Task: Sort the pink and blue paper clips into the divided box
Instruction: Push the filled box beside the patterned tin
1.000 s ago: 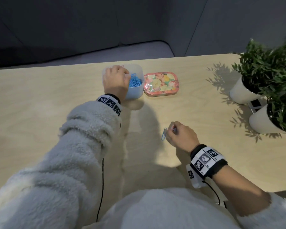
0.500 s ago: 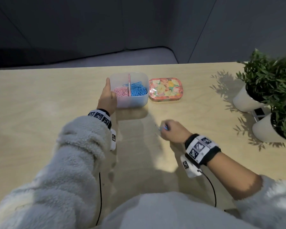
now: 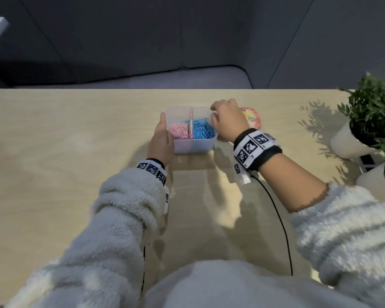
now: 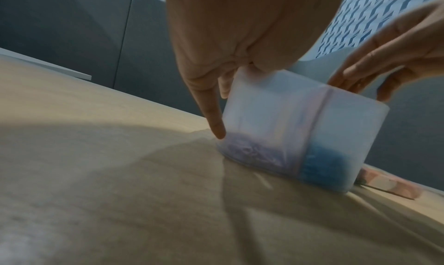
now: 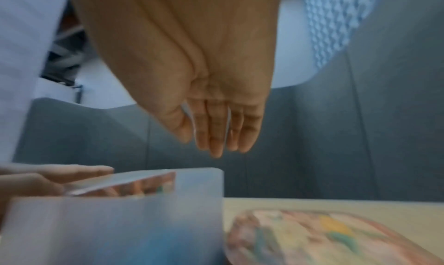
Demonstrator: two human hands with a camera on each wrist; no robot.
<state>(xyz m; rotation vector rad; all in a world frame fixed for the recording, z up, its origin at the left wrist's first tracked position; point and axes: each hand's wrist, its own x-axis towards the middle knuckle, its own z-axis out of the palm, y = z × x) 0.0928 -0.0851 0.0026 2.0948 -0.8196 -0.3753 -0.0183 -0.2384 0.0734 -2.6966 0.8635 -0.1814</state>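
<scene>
The wooden surface (image 3: 53, 174) shows no loose clips that I can spot, so the sorting looks done or nearly so; the divided box (image 3: 195, 146) sits toward the far edge near the middle, pink paper clips (image 3: 179, 131) in its left compartment and blue paper clips (image 3: 202, 130) in its right, apart from 1 blue clip lying across the divider. The left hand (image 3: 161, 141) rests against the box's left wall with straight fingers, while the right hand (image 3: 227, 122) hovers over the right rim, fingers extended and holding nothing. No brand or readable writing appears (only square coded markers on the wristbands (image 3: 253, 147)).
</scene>
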